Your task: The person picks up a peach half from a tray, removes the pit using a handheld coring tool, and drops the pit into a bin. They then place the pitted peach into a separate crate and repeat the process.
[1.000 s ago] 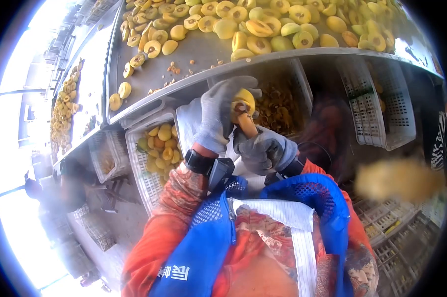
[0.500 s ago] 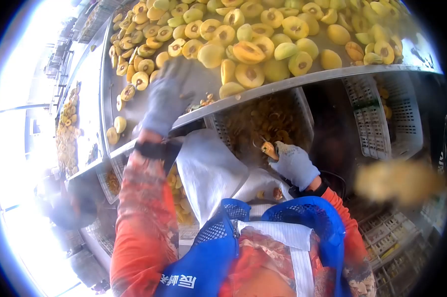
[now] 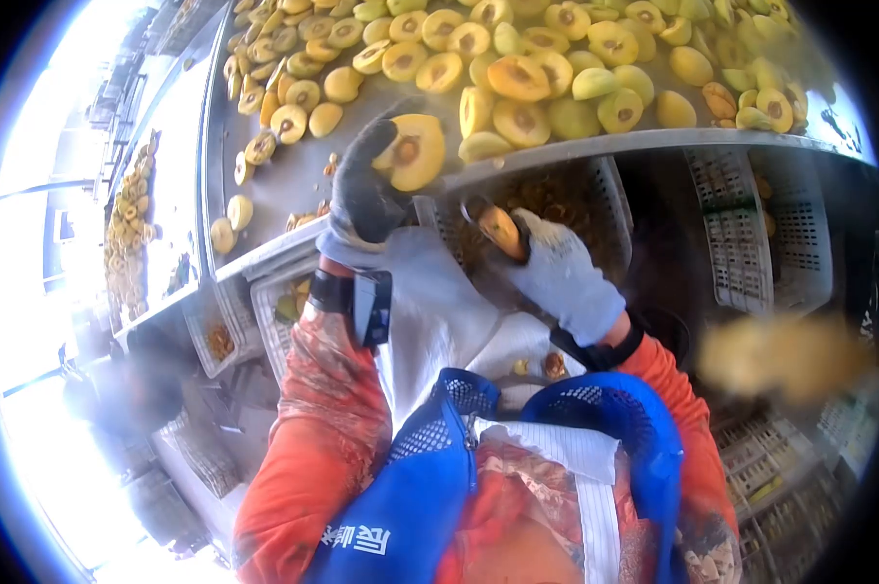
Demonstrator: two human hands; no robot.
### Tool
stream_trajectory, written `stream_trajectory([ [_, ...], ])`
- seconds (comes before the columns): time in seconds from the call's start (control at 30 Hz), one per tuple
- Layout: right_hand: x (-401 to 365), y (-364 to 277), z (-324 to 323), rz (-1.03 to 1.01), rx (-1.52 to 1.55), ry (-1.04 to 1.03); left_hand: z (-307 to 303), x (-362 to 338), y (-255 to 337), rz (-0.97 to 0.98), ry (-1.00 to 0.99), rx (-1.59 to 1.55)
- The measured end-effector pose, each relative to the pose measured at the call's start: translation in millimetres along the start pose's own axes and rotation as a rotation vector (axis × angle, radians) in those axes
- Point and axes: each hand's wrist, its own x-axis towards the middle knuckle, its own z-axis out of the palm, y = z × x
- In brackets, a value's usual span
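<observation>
A gloved left hand, my left hand (image 3: 366,185), holds a halved yellow fruit (image 3: 417,153) with its brown pit facing up, just above the metal table's front edge. My right hand (image 3: 563,273), in a light glove, grips a tool with a wooden handle (image 3: 502,232); a curved metal end shows at its tip, pointing toward the fruit. A small gap separates the tool from the fruit. Many halved yellow fruits (image 3: 517,78) lie on the metal table (image 3: 303,185) beyond both hands.
Below the table edge, a crate (image 3: 614,200) holds brown scraps. White crates (image 3: 799,229) stand at the right, more (image 3: 215,341) at the lower left. A white sheet (image 3: 430,302) hangs before me. A blurred yellowish shape (image 3: 785,358) shows at the right.
My left hand has come back from the table toward me and now holds a halved fruit. My right hand has moved up and left with the tool, closer to my left hand.
</observation>
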Motion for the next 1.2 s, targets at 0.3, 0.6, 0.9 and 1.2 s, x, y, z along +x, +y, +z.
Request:
stream_trajectory([
  [0.3,-19,-39,24,-0.092,0.069,0.124,55,-65,-47,0.653,0.180,0.720],
  [0.6,-38,-34,26,-0.008,0.338,-0.169,65,-82,-47,0.583,0.264,0.958],
  [0.9,-42,-38,31,-0.026,0.320,0.132,75,-70,-65,0.916,0.240,1.000],
  [1.2,-52,-37,3,0.254,0.677,-0.396,89,-86,-59,0.366,0.262,0.673],
])
